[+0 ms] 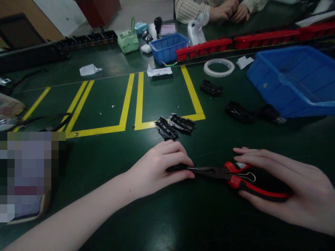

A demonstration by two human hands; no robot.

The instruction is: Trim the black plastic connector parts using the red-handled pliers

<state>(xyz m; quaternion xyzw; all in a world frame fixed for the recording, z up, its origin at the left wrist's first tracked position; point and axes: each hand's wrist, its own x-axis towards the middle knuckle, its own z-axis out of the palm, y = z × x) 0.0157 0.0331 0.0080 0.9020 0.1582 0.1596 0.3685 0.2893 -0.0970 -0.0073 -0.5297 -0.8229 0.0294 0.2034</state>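
Observation:
My right hand (285, 184) is closed around the red-and-black handles of long-nose pliers (235, 179). Their jaws point left and their tips reach the fingers of my left hand (164, 164). Between its thumb and fingers my left hand pinches a small black part (178, 168), mostly hidden by the fingers; its kind I cannot make out. A thin metal piece shows at the plier tips. Just beyond my left hand, two black moulded shell pieces (166, 127) lie on the green table (209, 219), beside a yellow tape line.
At right stand a large blue bin (285, 83), a black device (239, 112) and another black moulded piece (211, 88). A tape roll (219, 67), a small blue basket (167, 48) and red trays (204, 48) are farther back. Another person's hands (230, 12) rest across the table.

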